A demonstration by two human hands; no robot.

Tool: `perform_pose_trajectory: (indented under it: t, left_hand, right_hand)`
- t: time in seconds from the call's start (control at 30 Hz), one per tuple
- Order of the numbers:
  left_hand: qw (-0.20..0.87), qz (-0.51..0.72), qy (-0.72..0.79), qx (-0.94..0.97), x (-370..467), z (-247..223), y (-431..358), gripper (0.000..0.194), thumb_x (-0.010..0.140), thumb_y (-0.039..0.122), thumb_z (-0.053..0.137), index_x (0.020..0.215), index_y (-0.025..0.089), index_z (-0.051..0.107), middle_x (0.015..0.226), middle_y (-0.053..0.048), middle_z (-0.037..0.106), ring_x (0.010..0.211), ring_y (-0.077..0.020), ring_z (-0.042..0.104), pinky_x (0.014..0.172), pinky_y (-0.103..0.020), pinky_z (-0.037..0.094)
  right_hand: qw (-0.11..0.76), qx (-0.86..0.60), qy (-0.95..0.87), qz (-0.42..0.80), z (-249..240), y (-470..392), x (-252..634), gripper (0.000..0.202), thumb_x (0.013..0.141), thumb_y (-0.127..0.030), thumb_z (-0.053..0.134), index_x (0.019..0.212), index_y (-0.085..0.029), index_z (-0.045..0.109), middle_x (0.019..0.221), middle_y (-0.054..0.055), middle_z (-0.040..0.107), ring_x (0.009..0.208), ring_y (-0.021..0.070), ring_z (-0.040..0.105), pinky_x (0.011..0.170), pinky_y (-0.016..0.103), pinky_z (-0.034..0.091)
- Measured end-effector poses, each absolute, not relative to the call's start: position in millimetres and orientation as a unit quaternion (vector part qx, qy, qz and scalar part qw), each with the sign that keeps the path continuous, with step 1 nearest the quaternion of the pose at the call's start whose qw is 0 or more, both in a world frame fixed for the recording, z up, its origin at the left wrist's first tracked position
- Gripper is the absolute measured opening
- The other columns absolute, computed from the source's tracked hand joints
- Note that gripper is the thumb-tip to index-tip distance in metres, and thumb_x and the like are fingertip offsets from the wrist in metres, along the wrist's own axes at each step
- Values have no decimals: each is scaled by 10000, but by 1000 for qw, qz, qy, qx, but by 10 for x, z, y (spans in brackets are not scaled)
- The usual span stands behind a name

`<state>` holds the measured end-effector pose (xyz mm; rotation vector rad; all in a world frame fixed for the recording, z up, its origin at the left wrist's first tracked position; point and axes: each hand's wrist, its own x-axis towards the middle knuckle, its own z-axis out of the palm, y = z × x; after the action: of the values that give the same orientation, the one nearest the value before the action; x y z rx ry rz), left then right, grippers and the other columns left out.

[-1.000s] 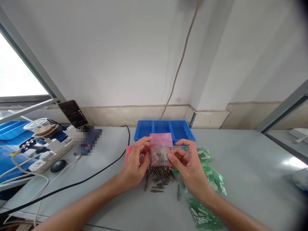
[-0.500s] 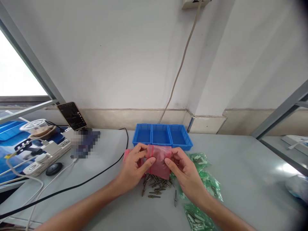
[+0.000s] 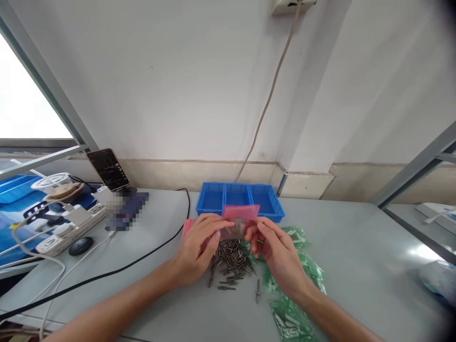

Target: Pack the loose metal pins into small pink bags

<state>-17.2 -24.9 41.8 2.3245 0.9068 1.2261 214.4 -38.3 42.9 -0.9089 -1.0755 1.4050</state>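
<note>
Between my hands is a small pink plastic bag (image 3: 241, 212), tilted, with its lower part looking clear and greyish. My left hand (image 3: 195, 249) is closed on the bag's left side, fingers over it and thumb below. My right hand (image 3: 280, 251) pinches its right side with curled fingers. What the bag holds, if anything, is too small to make out. Just below lies a heap of metal pop rivets (image 3: 233, 259), partly covered by the hands. More pink bags (image 3: 187, 228) show behind my left hand. Green plastic bags (image 3: 290, 318) with metal and white parts lie by my right forearm.
A blue three-compartment tray (image 3: 238, 198) stands at the wall behind the hands. On the left are a phone on a stand (image 3: 109, 168), a power strip (image 3: 67, 232), a black mouse (image 3: 81, 246) and a black cable (image 3: 142, 259) crossing the table.
The pink bag has tipped, its upper part now leaning back and its face no longer toward me. My left fingers have stretched across it; my right fingers have shifted underneath.
</note>
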Motion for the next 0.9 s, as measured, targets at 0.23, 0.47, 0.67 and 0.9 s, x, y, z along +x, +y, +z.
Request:
perform_pose_trajectory:
  t: [0.23,0.47,0.67,0.9]
  left_hand:
    - [215,442,358,794,-159,302,-165,370,1081,148,470,1368,256,678,1275,-83,737,1155,-236,672,1004,-367,537]
    - [244,458,393,759,-153,385,-152,240,1085,358,615,1201,250,796,941,-62,694,866,-201,626,758,-305,518]
    - [247,460,408,749,-142,355,-166,221,1067,400,643,1115,226,771,1059,-71,706,928,-212,639,848,-337,530]
    - [236,438,352,793,-168,318,-195,419,1132,213,412,1519,294,553,1204,-96,703,1115,-247,663,993,-408,540]
  right_hand:
    - [547,-437,-531,477,402,-386,2132,327,984,-551,720,1101,-247,692,761,-18,613,654,176,570,652,310,515]
    - [528,-430,-574,456,349,-369,2160,297,1027,-529,654,1157,-284,759,873,32,688,742,218,623,720,353,550]
    - [539,-432,-598,406,305,-353,2143,270,975,-524,737,955,-255,740,973,50,678,809,212,620,699,325,548]
    - [533,-428,-525,507,322,-371,2119,410,940,-619,758,1029,-243,622,694,-29,607,586,153,533,543,270,463]
